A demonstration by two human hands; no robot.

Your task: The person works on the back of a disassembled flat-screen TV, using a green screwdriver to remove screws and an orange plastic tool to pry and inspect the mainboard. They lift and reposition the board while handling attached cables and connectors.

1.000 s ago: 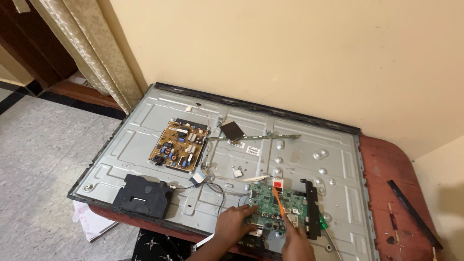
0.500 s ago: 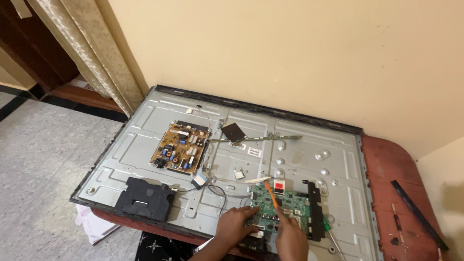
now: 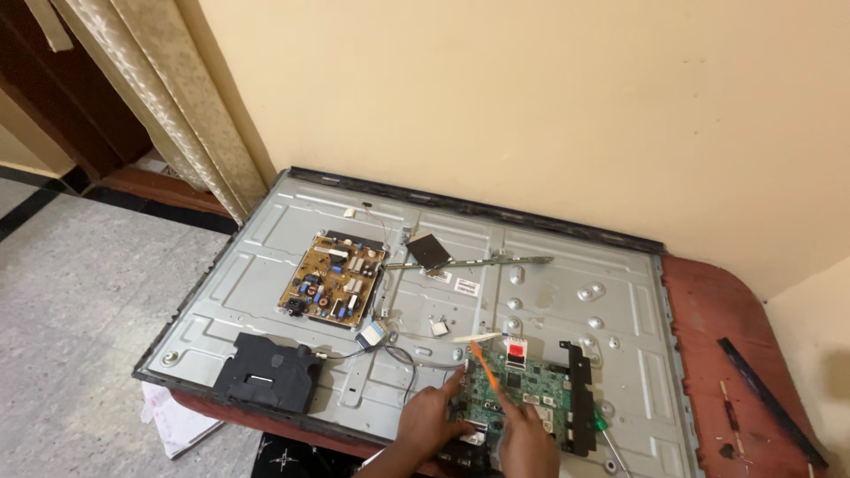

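Both hands (image 3: 478, 425) on green board (image 3: 522, 398), panel's near edge.

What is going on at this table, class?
A person works on an opened flat-screen television lying face down on a red table. The left hand presses on the green circuit board; the right hand holds an orange tool against it. A brown circuit board and a black speaker box sit to the left.
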